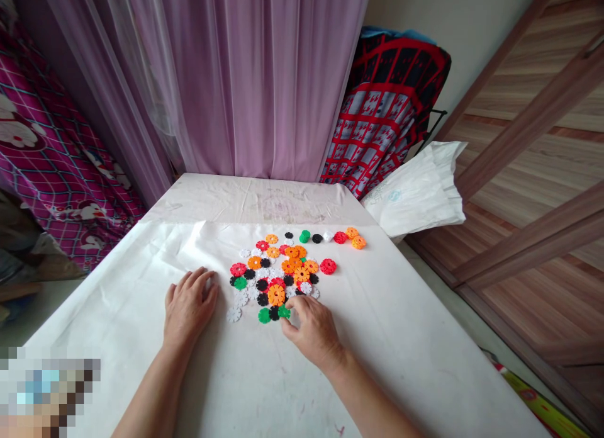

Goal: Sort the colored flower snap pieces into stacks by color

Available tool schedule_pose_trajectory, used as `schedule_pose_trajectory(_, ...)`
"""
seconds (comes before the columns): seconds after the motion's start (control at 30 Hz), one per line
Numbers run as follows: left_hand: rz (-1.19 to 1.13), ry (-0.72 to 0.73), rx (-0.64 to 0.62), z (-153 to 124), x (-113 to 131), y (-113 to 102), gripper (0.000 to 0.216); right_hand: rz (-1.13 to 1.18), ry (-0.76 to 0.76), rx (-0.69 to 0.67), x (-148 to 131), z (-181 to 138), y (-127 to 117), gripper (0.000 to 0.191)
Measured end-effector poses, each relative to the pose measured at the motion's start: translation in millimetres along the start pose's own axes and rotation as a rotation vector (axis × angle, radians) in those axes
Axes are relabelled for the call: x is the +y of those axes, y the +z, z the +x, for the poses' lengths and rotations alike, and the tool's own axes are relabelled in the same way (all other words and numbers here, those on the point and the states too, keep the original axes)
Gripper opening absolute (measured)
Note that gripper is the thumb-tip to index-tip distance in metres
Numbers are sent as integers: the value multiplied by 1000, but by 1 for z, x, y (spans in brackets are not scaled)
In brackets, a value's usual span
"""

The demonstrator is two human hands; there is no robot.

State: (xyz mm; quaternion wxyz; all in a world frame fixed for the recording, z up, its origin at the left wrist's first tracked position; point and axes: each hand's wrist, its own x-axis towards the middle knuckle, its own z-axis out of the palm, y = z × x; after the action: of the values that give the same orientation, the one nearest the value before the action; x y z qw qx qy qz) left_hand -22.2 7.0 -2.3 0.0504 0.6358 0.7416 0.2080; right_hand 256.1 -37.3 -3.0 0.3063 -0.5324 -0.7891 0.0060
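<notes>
Flat notched plastic snowflake discs in orange, red, green, black and white lie in a loose pile (276,293) on the white-covered table (377,362). At the pile's near edge, my right hand (314,331) has thumb and forefinger apart around the right side of a green disc (284,311). Whether the fingertips touch that disc is hard to tell. Beside it are a black disc (274,313) and another green disc (265,315). My left hand (189,303) rests on the cloth left of the pile, fingers stretched forward and slightly bent, holding nothing.
Behind the pile runs a row of small stacks, among them green (304,236), red (340,238) and orange (359,242). A red stack (328,266) sits to the pile's right. A white bag (419,189) hangs at the right table edge; a purple curtain (264,79) is behind.
</notes>
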Motion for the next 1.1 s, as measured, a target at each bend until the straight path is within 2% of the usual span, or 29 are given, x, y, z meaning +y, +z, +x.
schedule_pose_trajectory(0.07, 3, 2, 3, 0, -1, 1, 44, -2, 37, 43, 17, 18, -10, 11)
schedule_pose_trajectory(0.17, 2, 1, 7, 0, -3, 2, 44, -90, 156, 54, 51, 66, -25, 12)
schedule_pose_trajectory(0.33, 2, 1, 2, 0, -6, 4, 46, -220, 370, -83, 90, 144, -31, 19)
schedule_pose_trajectory(0.43, -2, 7, 19, 0, -7, 6, 44, -247, 406, -136, 96, 164, -23, 23)
schedule_pose_trajectory(0.53, -6, 9, 33, 0, -8, 7, 43, -257, 406, -165, 98, 170, -16, 26)
schedule_pose_trajectory(0.67, -5, 7, 16, 0, -9, 7, 44, -226, 386, -156, 105, 170, -14, 27)
schedule_pose_trajectory(0.83, -12, 12, 20, 1, -8, 6, 44, -101, 304, 55, 103, 139, -27, 17)
schedule_pose_trajectory(0.93, -15, 6, 31, 1, -6, 6, 42, 45, 195, 70, 78, 98, -25, 16)
schedule_pose_trajectory(1.03, -14, 3, 23, 0, -4, 4, 43, 158, -31, 12, 42, 55, -12, 16)
schedule_pose_trajectory(1.1, -12, 1, 7, 0, -3, 2, 44, 186, -96, 9, 22, 31, -2, 17)
